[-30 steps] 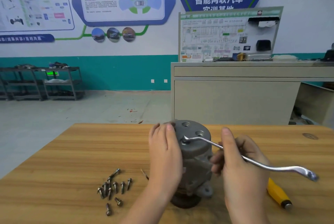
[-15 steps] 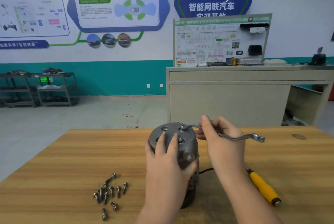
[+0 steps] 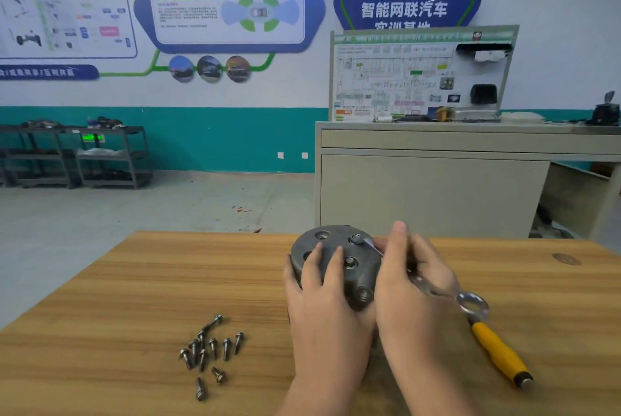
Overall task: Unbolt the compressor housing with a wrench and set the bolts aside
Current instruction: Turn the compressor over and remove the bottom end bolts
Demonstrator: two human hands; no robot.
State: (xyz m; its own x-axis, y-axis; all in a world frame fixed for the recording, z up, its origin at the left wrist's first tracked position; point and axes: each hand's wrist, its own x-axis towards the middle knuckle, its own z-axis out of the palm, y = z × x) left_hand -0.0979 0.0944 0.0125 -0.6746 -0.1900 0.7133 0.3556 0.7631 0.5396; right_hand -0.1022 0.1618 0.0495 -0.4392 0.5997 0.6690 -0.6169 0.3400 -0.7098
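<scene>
The grey compressor housing (image 3: 339, 257) stands on the wooden table (image 3: 134, 298), its round end face tilted toward me. My left hand (image 3: 322, 294) grips its near side, fingers lying over the face. My right hand (image 3: 408, 281) holds a silver ring wrench (image 3: 470, 304). One ring end of the wrench sits on a bolt at the top right of the face; the other ring end sticks out to the right past my hand. A bolt head (image 3: 349, 261) shows lower on the face. Several loose bolts (image 3: 208, 348) lie in a cluster on the table to the left.
A yellow-handled screwdriver (image 3: 500, 353) lies on the table right of my right arm. Beyond the table stands a beige cabinet (image 3: 437, 194) with a diagram board on top. Grey shelving carts (image 3: 77, 157) line the far left wall.
The wrench handle has swung from pointing right and away round toward me and down. My right hand moved with it. The head view shifted slightly.
</scene>
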